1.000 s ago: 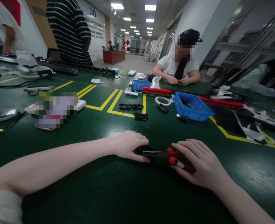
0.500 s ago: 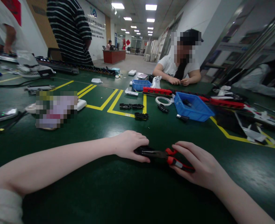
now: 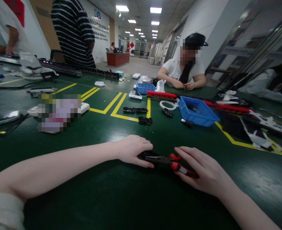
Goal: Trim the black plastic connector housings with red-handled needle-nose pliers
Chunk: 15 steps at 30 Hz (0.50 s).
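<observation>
My right hand (image 3: pixel 200 169) is closed round the red and black handles of a pair of long-nose pliers (image 3: pixel 178 164). The jaws point left and reach a small black part (image 3: pixel 144 155), which my left hand (image 3: pixel 136 151) grips between thumb and fingers. Whether the jaws clamp the part or only touch it is hard to see. Further back on the green table lie more black parts (image 3: pixel 135 110), some inside a yellow-taped outline. Another black piece (image 3: pixel 167 112) rests beside a white ring-shaped roll (image 3: pixel 168 105).
A blue bin (image 3: pixel 200 119) with dark pieces inside stands at the right, in front of a red strip (image 3: pixel 162 95). A smaller blue bin (image 3: pixel 145 88) is behind. A blurred phone-like object (image 3: pixel 59 115) lies left. Across the table sits a person (image 3: pixel 184 70).
Almost nothing differs. The view has shifted very slightly, while both hands keep their hold on the pliers and the black part.
</observation>
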### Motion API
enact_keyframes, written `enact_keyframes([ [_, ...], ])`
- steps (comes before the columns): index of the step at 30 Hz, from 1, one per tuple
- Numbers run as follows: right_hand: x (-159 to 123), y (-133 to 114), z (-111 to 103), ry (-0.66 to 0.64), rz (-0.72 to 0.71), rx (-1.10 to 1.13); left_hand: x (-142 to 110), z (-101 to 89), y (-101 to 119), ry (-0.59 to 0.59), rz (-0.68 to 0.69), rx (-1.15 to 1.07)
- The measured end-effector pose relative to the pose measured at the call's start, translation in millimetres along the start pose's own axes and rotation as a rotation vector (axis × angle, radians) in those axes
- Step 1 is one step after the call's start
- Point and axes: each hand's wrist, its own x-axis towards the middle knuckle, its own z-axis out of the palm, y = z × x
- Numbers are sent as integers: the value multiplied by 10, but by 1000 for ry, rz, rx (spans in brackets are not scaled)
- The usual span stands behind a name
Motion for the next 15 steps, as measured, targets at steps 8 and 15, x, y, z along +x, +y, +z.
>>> enact_keyframes([
  [8,-4,12,29,2,-6,-2,-8,13,-11,8,6,6],
  [15,-25,8,45,-28,4,18,-5,23,-22,16,18,14],
])
